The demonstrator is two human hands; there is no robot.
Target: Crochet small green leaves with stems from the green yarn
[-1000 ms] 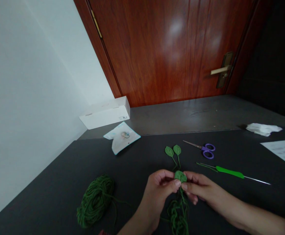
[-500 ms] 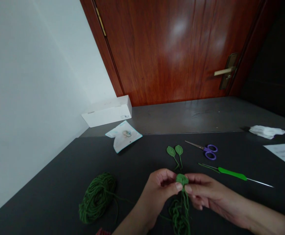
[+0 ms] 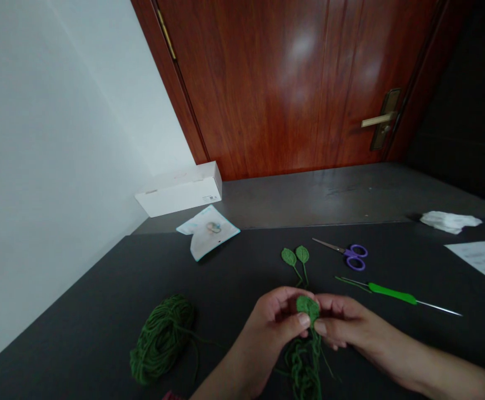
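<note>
Between my two hands is a small green crocheted leaf [image 3: 308, 305]. My left hand [image 3: 281, 316] pinches its left edge between thumb and fingers, and my right hand [image 3: 342, 319] pinches its right lower side. Loose green yarn strands [image 3: 304, 369] hang below the leaf in a tangled bunch. Just beyond my fingers lie two finished-looking green crocheted leaves [image 3: 295, 256] with thin stems. To the left of my left forearm rests a skein of green yarn [image 3: 162, 339], with a strand trailing toward my hands.
Scissors with purple handles [image 3: 353, 256] lie beyond my right hand. A green-handled crochet hook [image 3: 392, 293] is nearer, beside a yarn scrap. Farther back are a plastic packet [image 3: 209, 233], a white box [image 3: 179, 191], a crumpled tissue [image 3: 450, 221] and a printed sheet [image 3: 484, 258].
The leaf has turned slightly in my fingers and more of its face shows. My right fingers have curled in closer beneath it. The whole view has shifted a little.
</note>
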